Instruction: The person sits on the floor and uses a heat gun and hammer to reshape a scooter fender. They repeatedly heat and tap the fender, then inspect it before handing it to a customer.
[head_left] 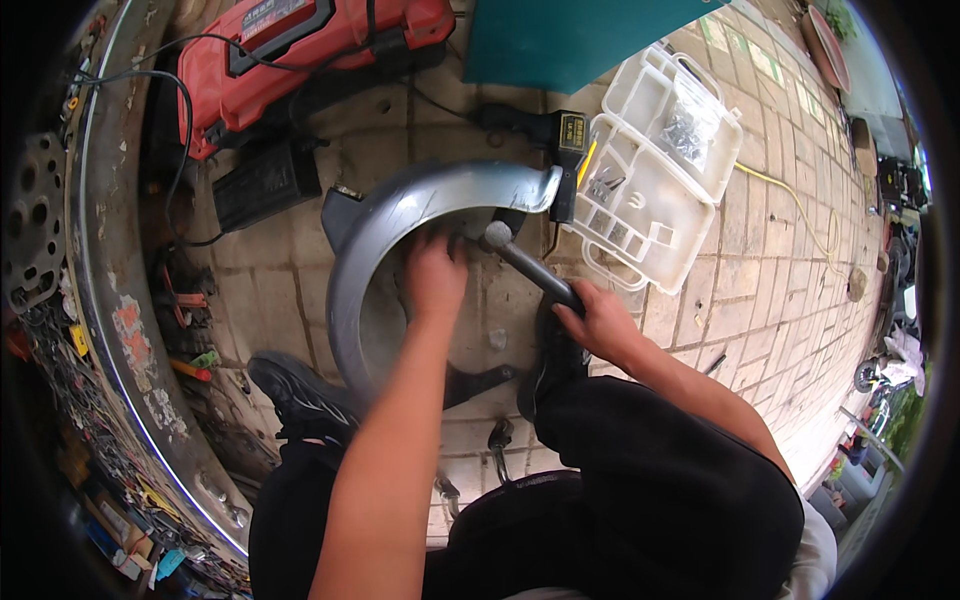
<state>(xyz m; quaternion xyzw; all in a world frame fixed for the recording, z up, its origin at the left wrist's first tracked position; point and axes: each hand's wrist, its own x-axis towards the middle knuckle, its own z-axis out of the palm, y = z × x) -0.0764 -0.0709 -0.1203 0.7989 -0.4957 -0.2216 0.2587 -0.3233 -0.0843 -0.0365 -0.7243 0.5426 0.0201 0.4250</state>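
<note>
A silver-grey curved mudguard (352, 255) stands on the paving between my feet, its open side toward the right. My left hand (437, 275) reaches inside the curve near its upper part; the fingers are blurred and partly in shadow. My right hand (600, 322) is closed round the dark handle of a hammer (535, 270). Its round grey head points up and left, close to my left fingers and below the mudguard's upper end. A black corded hand tool (565, 135) with a yellow label lies beside that end.
An open clear plastic organizer case (665, 225) with a bag of small parts lies at the right. At the back stand a red tool case (300, 62) and a teal panel (580, 45). A black box (265, 187) rests left of the mudguard. Cluttered tools line the left edge.
</note>
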